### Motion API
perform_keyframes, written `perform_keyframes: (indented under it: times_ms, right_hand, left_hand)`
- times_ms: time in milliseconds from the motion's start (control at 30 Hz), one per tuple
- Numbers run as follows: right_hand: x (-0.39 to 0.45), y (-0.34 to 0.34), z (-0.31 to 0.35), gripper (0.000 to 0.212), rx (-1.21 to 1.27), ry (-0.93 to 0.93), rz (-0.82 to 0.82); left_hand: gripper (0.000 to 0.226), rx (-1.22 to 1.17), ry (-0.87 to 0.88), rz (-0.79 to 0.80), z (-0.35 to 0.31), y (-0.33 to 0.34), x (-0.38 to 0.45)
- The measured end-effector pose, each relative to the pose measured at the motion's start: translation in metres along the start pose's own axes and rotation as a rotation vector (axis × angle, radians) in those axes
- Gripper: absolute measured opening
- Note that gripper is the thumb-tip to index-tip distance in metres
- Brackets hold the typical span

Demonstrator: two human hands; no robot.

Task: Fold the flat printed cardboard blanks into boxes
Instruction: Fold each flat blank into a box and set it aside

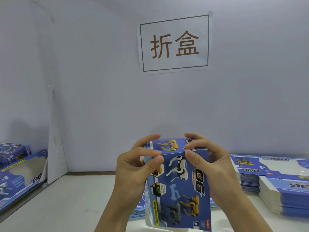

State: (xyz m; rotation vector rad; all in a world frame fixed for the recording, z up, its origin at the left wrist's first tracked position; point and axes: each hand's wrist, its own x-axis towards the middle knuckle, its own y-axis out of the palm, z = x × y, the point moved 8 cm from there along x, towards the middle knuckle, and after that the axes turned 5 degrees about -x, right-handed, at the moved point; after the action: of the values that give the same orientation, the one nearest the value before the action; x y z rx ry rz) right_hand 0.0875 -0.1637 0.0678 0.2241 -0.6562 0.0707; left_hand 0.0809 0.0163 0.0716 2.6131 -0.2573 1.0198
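At the far left of the frame, finished boxes [13,152] are being kept against the wall, with a windowed box [21,178] lying slanted just in front of them on the desk [66,198]. A white panel [56,148] is being leaned upright in the corner beside them. In the lower centre, a half-formed blue box [178,190], printed with robot dogs, is being held upright above the desk. Its top flap is being pinched by the left hand [133,168], thumb on the near face and fingers curled over the folded top edge. The same flap is being gripped by the right hand [210,164], thumb pressed on the near face and fingers curled over the top. Beneath the box, a low stack of blanks [138,210] is lying flat on the desk. In the upper centre, a paper sign [173,42] with two brown characters is being displayed on the wall. At the lower right, thicker stacks of flat blanks [270,181] are being stored side by side on the desk.
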Motion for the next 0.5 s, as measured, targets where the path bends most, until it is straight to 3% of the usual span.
perform_keyframes:
  times_ms: [167,333,400,500]
  right_hand:
    - [-0.001,-0.002,0.003,0.017,-0.011,-0.019,-0.044]
    - [-0.002,-0.002,0.009,0.033,-0.109,-0.087,-0.07]
    - [-0.002,-0.005,0.011,0.036,-0.188,-0.127,-0.135]
    - [-0.005,-0.014,0.025,0.021,-0.351,-0.259,-0.32]
  left_hand:
    - [0.038,0.14,0.031,-0.016,-0.004,0.002,0.001]
    - [0.052,0.468,0.022,0.035,0.0,0.004,0.002]
    - [0.046,0.506,0.051,-0.023,-0.007,-0.001,0.005]
    - [0.038,0.443,0.133,-0.211,-0.018,-0.022,0.007]
